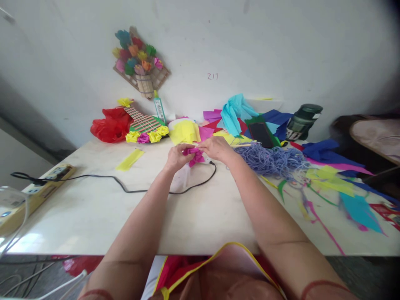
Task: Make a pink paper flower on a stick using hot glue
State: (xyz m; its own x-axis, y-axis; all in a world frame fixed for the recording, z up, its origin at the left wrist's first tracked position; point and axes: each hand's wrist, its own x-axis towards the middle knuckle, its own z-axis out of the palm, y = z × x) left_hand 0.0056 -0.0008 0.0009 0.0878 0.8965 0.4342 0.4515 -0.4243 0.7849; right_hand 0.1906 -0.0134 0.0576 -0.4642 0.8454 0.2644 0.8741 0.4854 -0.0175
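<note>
Near the middle of the table, a bunched piece of magenta crepe paper [196,156] is between my two hands. My left hand [181,156] pinches it from the left side with closed fingers. My right hand [216,148] comes in from the right, its fingers closed at the paper's upper edge; whether they hold anything besides the paper is hidden. Just below the hands lies a blurred whitish object [181,178], with a black cord [125,191] running by it. A yellow paper strip [130,159] lies flat to the left.
A power strip [40,193] sits at the left edge. Behind stand a craft piece with paper flowers [145,121], red paper [111,127] and a glue tube [159,109]. To the right are tangled blue-violet cord [271,160], a phone [261,134], a dark jar [303,121] and scissors [301,193].
</note>
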